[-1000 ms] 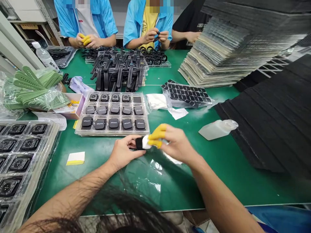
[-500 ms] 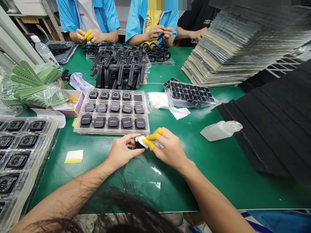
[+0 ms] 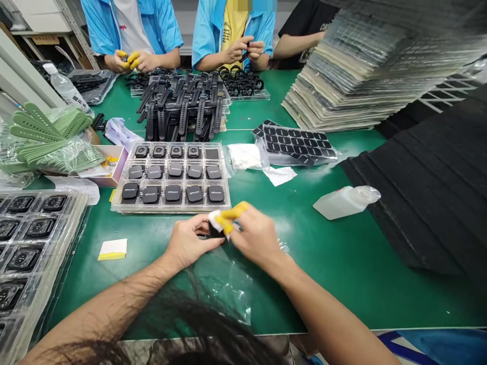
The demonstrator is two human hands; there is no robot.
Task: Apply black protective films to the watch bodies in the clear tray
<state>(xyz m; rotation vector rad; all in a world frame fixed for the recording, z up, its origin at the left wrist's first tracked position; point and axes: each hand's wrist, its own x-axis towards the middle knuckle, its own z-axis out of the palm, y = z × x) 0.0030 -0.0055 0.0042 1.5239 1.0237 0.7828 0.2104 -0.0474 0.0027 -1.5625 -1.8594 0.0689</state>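
Note:
My left hand [image 3: 188,242] grips a small black watch body [image 3: 215,230] just above the green table [image 3: 342,263]. My right hand [image 3: 254,236], with yellow finger cots on thumb and forefinger, pinches a small white cloth [image 3: 214,217] and presses it onto the watch body. Both hands meet in front of a clear tray of black watch bodies [image 3: 172,181]. A clear plastic sheet [image 3: 224,284] lies under my wrists.
A white squeeze bottle [image 3: 344,201] lies on its side to the right. Black foam sheets [image 3: 429,182] and a tall stack of clear trays [image 3: 365,76] fill the right. More trays [image 3: 26,238] sit left, green straps [image 3: 45,139] behind. Three people work across the table.
My right hand has slid left over the watch body with the cloth, now covering more of it. The left hand has kept its grip in nearly the same spot.

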